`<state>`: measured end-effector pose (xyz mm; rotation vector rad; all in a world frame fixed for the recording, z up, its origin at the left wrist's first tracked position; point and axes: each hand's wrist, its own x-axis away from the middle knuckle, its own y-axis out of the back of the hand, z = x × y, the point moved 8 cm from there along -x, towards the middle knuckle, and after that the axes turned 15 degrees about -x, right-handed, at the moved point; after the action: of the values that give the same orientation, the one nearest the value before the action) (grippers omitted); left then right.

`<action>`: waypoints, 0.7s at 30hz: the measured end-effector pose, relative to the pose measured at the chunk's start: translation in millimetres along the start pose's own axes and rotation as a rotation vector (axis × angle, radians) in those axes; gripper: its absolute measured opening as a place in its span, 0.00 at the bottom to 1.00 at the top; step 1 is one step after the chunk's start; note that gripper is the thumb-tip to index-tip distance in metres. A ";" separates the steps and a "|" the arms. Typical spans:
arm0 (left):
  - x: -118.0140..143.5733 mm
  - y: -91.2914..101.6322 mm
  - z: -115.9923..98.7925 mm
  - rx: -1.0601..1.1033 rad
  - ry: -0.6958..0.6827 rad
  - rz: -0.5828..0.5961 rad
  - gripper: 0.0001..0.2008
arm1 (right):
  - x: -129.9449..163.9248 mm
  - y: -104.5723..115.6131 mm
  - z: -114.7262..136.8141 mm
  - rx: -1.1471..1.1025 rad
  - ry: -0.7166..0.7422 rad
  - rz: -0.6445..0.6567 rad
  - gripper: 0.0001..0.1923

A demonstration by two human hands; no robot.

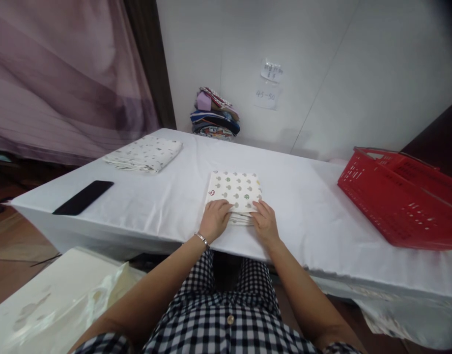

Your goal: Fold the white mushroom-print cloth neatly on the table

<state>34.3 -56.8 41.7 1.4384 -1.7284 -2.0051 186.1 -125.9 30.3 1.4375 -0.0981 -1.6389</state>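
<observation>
A folded white cloth (236, 189) printed with small grey-green trees and a few coloured motifs lies on the white-covered table (292, 196) before me. My left hand (214, 220) grips its near left corner, thumb and fingers closed on the edge. At the near right corner, my right hand (265, 222) pinches the same top layer. Between the hands, the front edge of that layer is slightly raised, and several folded layers show beneath it. My fingertips under the fabric are partly hidden.
Another folded printed cloth (147, 153) and a black phone (83, 197) lie on the left of the table. A red plastic basket (399, 201) stands at the right. Folded fabrics (214, 115) are stacked by the wall. A white surface (52, 295) sits lower left.
</observation>
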 end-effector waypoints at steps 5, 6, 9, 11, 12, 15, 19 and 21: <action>-2.6 -1.5 -25.0 0.033 -0.131 -0.006 0.06 | 1.1 -3.8 -3.3 -0.023 -0.022 0.017 0.12; -3.7 -3.3 -27.2 0.048 -0.131 0.000 0.05 | 1.0 -4.3 -3.9 -0.029 -0.029 0.020 0.13; -7.3 -7.1 -29.0 0.074 -0.095 -0.005 0.05 | 0.4 -4.7 -4.4 -0.044 -0.049 0.028 0.13; -9.6 -8.8 -31.4 0.064 -0.095 -0.011 0.06 | -0.6 -4.4 -3.4 -0.050 -0.052 0.025 0.13; -10.8 -10.1 -33.4 0.052 -0.106 -0.006 0.07 | -1.2 -4.2 -2.6 -0.052 -0.050 0.021 0.13; -14.1 -14.4 -38.7 0.022 -0.138 0.019 0.06 | -2.9 -4.3 -1.6 -0.053 -0.047 0.022 0.13; -15.0 -17.1 -41.5 0.032 -0.162 0.026 0.07 | -2.0 -0.9 -5.6 -0.028 -0.073 0.021 0.12; -13.7 -16.4 -40.5 0.049 -0.157 0.016 0.07 | 0.3 3.2 -10.1 0.008 -0.113 0.011 0.12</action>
<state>77.8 -70.9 40.4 1.3074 -1.8557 -2.1344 196.1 -123.0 28.7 1.3479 -0.1766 -1.7122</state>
